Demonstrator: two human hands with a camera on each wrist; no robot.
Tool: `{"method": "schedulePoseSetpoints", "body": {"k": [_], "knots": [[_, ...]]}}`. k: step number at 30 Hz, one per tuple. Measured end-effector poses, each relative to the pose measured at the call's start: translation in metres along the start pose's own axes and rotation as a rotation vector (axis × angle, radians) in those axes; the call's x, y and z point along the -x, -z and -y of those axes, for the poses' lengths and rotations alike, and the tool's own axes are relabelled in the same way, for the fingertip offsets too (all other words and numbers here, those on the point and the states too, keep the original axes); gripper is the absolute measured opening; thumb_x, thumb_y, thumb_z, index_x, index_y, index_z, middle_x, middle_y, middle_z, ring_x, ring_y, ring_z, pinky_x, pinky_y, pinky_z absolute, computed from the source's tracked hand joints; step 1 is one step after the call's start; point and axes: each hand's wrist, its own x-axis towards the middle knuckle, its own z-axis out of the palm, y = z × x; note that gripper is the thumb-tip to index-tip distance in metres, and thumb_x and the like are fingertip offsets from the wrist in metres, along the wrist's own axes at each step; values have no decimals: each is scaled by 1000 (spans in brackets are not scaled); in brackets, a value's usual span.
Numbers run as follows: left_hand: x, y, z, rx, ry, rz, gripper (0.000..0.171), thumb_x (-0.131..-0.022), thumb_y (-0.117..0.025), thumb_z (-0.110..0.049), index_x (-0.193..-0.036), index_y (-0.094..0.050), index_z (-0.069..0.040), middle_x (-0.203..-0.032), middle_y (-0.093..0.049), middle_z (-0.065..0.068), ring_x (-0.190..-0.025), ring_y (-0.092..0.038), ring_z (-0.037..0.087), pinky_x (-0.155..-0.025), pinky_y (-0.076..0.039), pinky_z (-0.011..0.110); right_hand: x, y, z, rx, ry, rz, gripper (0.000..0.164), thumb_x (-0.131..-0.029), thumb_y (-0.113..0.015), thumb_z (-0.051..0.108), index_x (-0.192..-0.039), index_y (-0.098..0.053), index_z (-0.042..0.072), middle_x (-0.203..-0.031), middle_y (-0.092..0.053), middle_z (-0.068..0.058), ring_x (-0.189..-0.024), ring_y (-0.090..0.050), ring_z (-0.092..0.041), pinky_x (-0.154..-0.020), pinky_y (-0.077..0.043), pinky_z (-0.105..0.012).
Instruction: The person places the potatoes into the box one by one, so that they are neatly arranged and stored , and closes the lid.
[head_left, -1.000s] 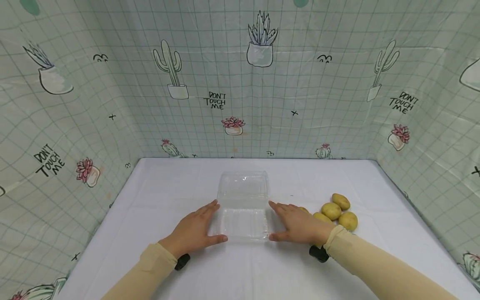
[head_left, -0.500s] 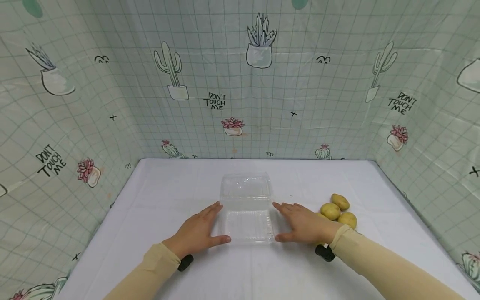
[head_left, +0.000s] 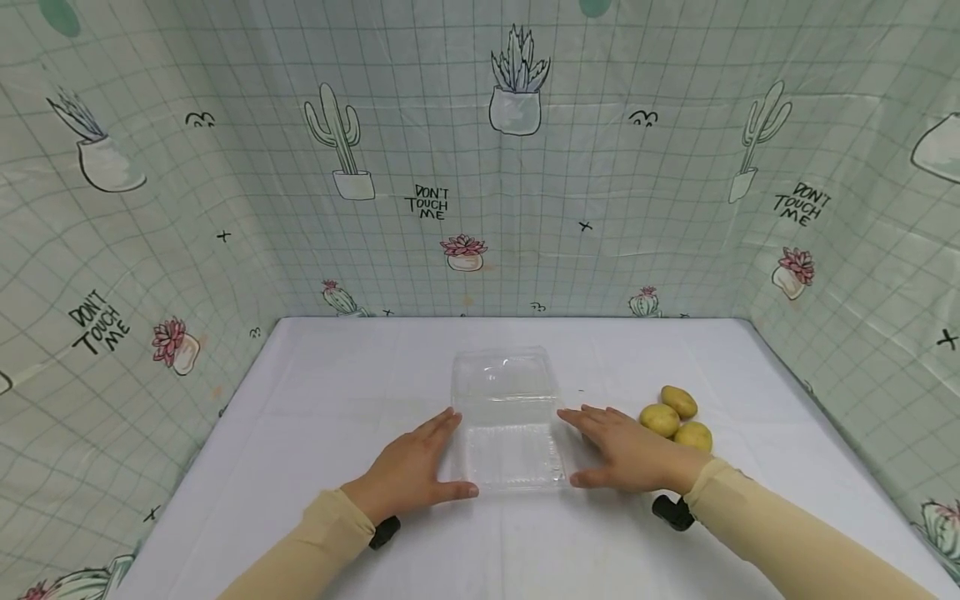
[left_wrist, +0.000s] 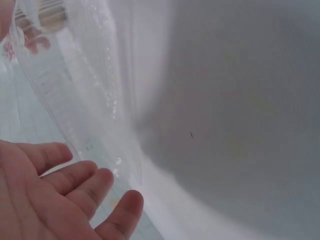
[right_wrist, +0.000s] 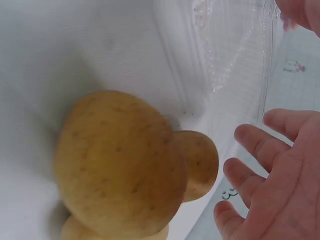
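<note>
A clear plastic clamshell container (head_left: pixel 513 457) lies unfolded on the white cloth, its lid (head_left: pixel 504 373) laid back towards the far edge. My left hand (head_left: pixel 411 468) is against its left side, fingers extended and thumb at the near corner. On the other side is my right hand (head_left: pixel 637 454), its fingers spread along the right edge; whether they touch it I cannot tell. In the left wrist view the fingertips (left_wrist: pixel 131 202) are close to the clear wall (left_wrist: pixel 75 90). Potatoes (head_left: pixel 660 421) lie beside my right hand, which partly hides the group; one potato (right_wrist: pixel 120 165) looms large in the right wrist view.
The table (head_left: pixel 360 358) has a white cloth over it. Patterned fabric (head_left: pixel 405 250) with cactus drawings walls in the back and both sides. A black wrist device (head_left: pixel 672 511) sits under my right wrist, and another device (head_left: pixel 385 532) under the left.
The clamshell container has slid to the right across the cloth, with both hands moving along beside it. My right hand now covers more of the potato group.
</note>
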Motion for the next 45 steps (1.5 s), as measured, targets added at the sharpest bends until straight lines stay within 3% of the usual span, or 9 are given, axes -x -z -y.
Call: {"method": "schedulePoseSetpoints", "body": {"k": [10,24,35,45], "knots": [[-1,-3,-9,-26,-19,13,103,-82,-67,-69,-153,-35,-2,-157,-34,15,-137,-42,33,-104,-42,49,11,4,-5,-12,19,-18,90,-86,-71,57,-153,-39,6,-149,-47,-12,-141,-33,-41,-113,-24,-59],[-3,-11,-9,5,-72,-22,101,-84,-65,-68,-155,-31,-4,-154,-40,15,-136,-45,31,-103,-43,49,15,4,-11,-44,-4,-23,91,-84,-74,56,-153,-40,8,-149,-48,-10,-141,-33,-41,-112,-26,-60],[-2,-11,-8,-4,-79,-16,98,-88,-62,-66,-155,-31,-3,-160,-26,20,-136,-43,35,-100,-46,50,11,3,-12,-57,-18,-23,91,-83,-75,55,-153,-40,10,-149,-47,-10,-140,-35,-41,-110,-30,-59],[-3,-10,-9,-4,-76,-9,99,-87,-66,-62,-155,-30,0,-161,-25,19,-138,-41,35,-102,-44,50,12,6,-11,-64,-17,-17,90,-83,-77,52,-152,-40,8,-149,-46,-16,-139,-35,-44,-108,-31,-61]]}}
